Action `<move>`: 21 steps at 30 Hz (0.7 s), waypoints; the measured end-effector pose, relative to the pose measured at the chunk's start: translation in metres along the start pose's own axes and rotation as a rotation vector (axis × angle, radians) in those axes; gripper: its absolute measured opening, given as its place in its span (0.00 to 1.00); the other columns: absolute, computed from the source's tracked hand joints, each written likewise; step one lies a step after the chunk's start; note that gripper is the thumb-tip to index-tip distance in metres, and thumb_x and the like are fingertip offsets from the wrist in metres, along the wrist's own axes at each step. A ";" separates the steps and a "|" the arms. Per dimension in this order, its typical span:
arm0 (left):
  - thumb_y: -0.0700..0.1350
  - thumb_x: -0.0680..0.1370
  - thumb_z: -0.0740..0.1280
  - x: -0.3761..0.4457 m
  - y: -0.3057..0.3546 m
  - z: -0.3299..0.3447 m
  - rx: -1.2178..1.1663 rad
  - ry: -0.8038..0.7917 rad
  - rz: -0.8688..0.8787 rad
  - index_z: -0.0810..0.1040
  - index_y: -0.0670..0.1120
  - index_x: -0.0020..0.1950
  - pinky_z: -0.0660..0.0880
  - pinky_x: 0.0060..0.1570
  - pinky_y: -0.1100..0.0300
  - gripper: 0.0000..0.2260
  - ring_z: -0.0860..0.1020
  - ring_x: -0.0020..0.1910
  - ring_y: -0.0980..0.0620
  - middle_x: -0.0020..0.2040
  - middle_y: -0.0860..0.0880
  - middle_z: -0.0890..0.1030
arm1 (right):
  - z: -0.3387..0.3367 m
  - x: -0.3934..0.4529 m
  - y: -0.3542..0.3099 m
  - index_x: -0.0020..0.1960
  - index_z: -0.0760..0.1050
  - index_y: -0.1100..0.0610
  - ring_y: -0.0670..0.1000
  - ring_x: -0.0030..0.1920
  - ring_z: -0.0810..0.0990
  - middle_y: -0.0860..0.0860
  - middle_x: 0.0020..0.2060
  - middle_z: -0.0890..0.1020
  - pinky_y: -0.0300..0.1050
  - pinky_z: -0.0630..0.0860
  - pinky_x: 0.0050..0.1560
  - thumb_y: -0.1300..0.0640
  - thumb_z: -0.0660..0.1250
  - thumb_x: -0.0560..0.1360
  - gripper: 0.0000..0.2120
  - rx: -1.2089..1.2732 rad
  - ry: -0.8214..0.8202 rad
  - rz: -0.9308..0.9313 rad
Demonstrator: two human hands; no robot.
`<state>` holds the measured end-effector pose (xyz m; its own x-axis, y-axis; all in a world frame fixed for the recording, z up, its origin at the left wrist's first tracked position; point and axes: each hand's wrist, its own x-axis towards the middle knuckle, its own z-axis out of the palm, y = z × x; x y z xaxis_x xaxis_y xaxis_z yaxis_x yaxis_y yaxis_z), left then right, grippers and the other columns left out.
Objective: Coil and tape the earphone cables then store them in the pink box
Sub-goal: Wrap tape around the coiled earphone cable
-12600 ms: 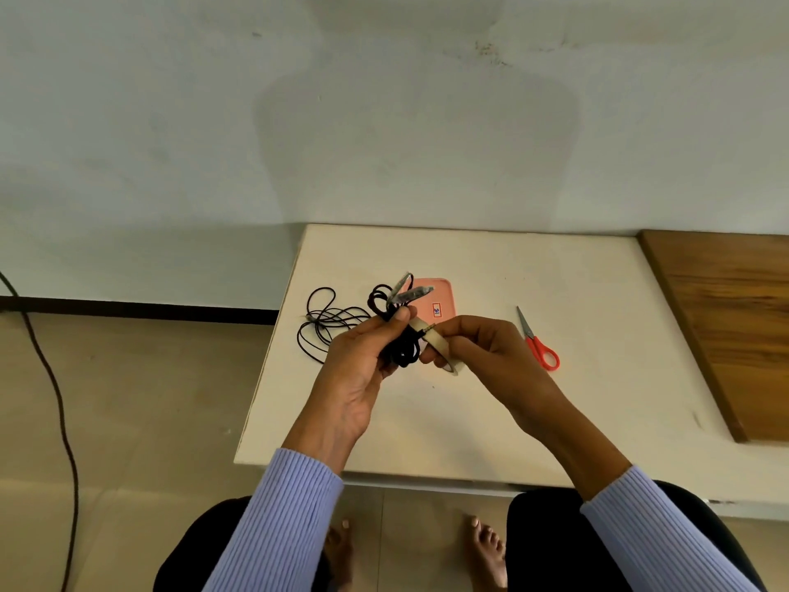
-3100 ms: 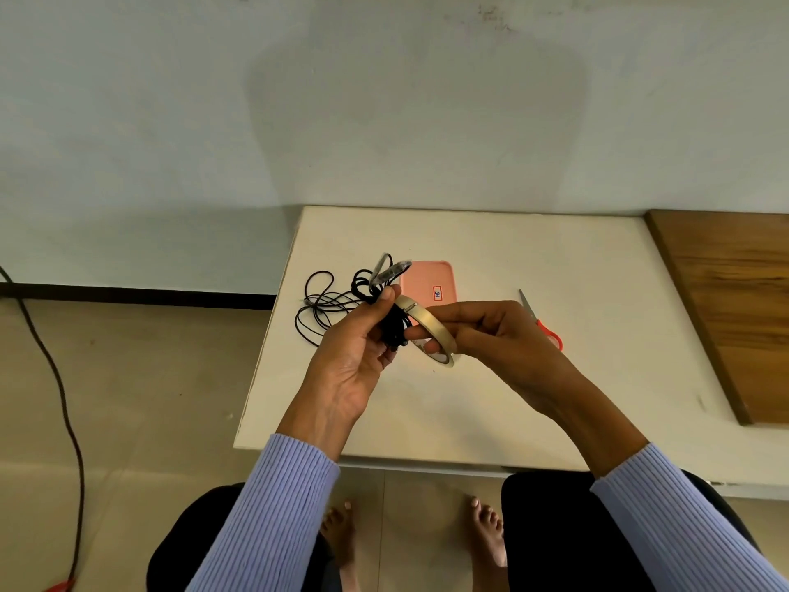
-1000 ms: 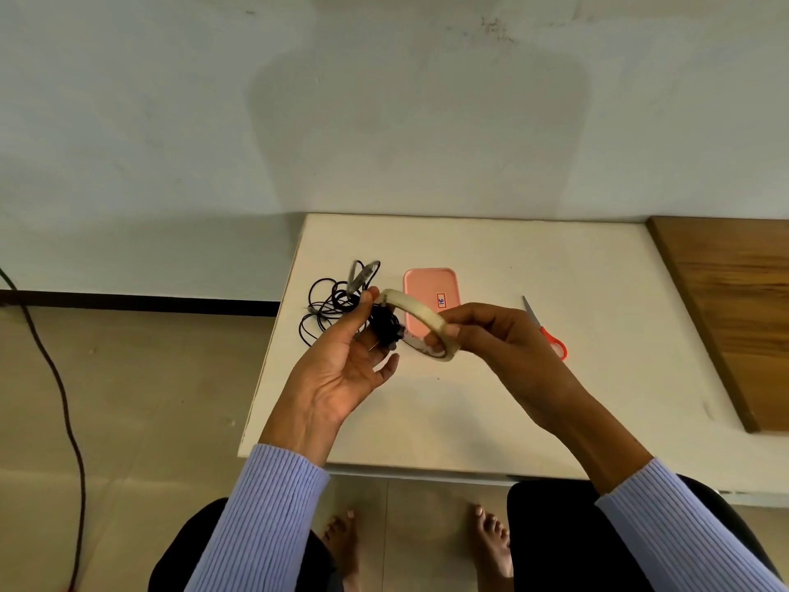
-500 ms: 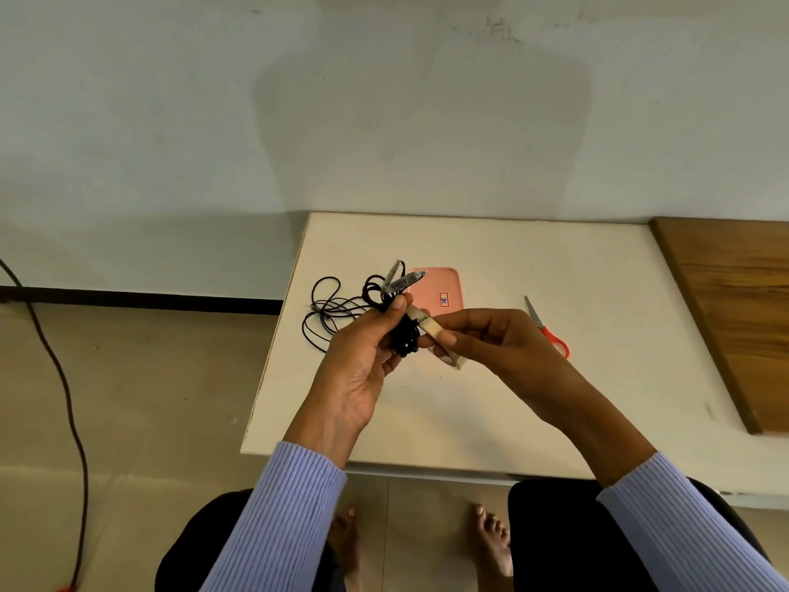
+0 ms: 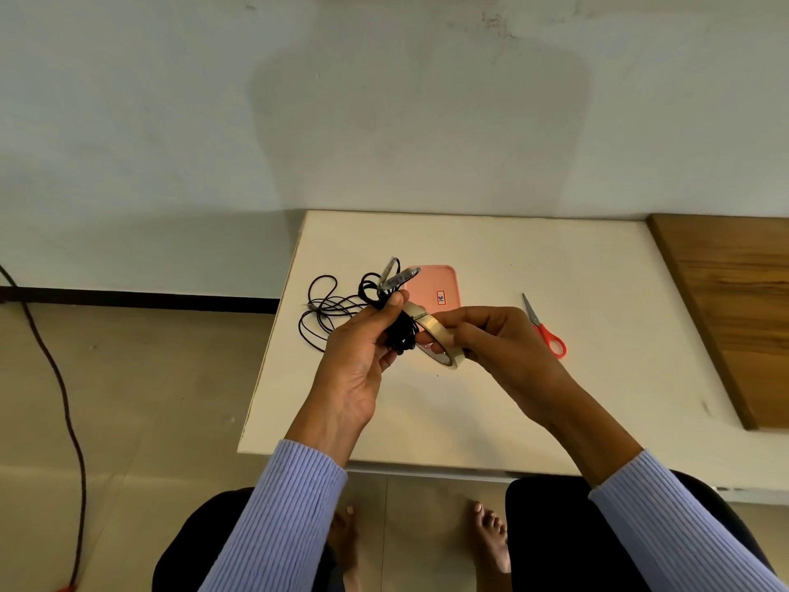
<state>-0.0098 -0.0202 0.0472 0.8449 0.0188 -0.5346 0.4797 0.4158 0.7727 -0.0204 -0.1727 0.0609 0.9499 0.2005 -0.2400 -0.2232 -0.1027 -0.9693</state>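
Two hands work above the white desk (image 5: 491, 412). Left hand (image 5: 358, 356): grip closed, thumb and curled fingers pinching a coiled black earphone cable (image 5: 401, 333); two silvery taped ends (image 5: 395, 277) stick up above the thumb. Right hand (image 5: 495, 343): grip closed round a beige tape roll (image 5: 433, 335), fingers curled over its rim, roll held edge-on and touching the coil just right of the left thumb. Beyond the left grip, a second loose black cable (image 5: 324, 309) lies on the desk. Pink box (image 5: 439, 288) lies flat on the desk directly beyond both grips, lid on. Red-handled scissors (image 5: 548, 331) lie on the desk just right of the right hand.
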 end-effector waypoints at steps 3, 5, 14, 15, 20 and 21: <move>0.47 0.73 0.69 0.000 0.000 0.000 -0.017 -0.001 -0.011 0.81 0.48 0.47 0.69 0.42 0.61 0.05 0.79 0.47 0.49 0.43 0.49 0.83 | -0.001 0.000 0.001 0.42 0.84 0.48 0.48 0.48 0.82 0.49 0.42 0.86 0.41 0.77 0.55 0.67 0.61 0.76 0.18 0.010 -0.006 -0.006; 0.47 0.73 0.69 0.000 0.001 0.000 -0.019 -0.001 -0.006 0.81 0.48 0.47 0.70 0.42 0.61 0.05 0.79 0.45 0.50 0.42 0.50 0.84 | -0.002 0.000 0.001 0.43 0.84 0.48 0.47 0.49 0.82 0.49 0.43 0.86 0.43 0.76 0.56 0.66 0.61 0.76 0.18 0.015 -0.006 -0.005; 0.46 0.73 0.69 -0.001 0.001 -0.002 -0.017 0.019 0.009 0.81 0.48 0.46 0.70 0.43 0.60 0.04 0.79 0.44 0.51 0.41 0.50 0.84 | 0.003 -0.001 0.003 0.47 0.83 0.55 0.47 0.48 0.82 0.51 0.43 0.86 0.40 0.77 0.53 0.67 0.58 0.76 0.16 0.048 0.004 -0.003; 0.46 0.73 0.69 -0.001 0.001 -0.002 -0.010 0.021 0.015 0.81 0.48 0.46 0.70 0.44 0.60 0.04 0.79 0.44 0.52 0.40 0.51 0.84 | 0.004 -0.001 0.003 0.46 0.83 0.55 0.46 0.48 0.82 0.50 0.42 0.86 0.39 0.77 0.52 0.68 0.58 0.76 0.16 0.056 0.019 0.001; 0.46 0.73 0.69 -0.002 0.000 0.000 0.004 0.029 0.036 0.82 0.48 0.46 0.71 0.44 0.61 0.04 0.79 0.42 0.54 0.39 0.52 0.84 | 0.009 -0.002 0.003 0.41 0.83 0.52 0.45 0.43 0.82 0.49 0.39 0.86 0.39 0.77 0.52 0.67 0.58 0.77 0.18 0.056 0.077 -0.008; 0.46 0.73 0.69 -0.002 0.001 0.000 0.001 0.024 0.038 0.82 0.48 0.45 0.71 0.44 0.61 0.03 0.79 0.41 0.54 0.38 0.53 0.84 | 0.009 -0.003 0.002 0.40 0.83 0.51 0.45 0.42 0.82 0.49 0.38 0.86 0.39 0.78 0.50 0.67 0.59 0.77 0.18 0.070 0.084 -0.014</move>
<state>-0.0113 -0.0199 0.0488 0.8565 0.0566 -0.5130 0.4477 0.4130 0.7931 -0.0254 -0.1643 0.0587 0.9673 0.1187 -0.2241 -0.2219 -0.0315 -0.9746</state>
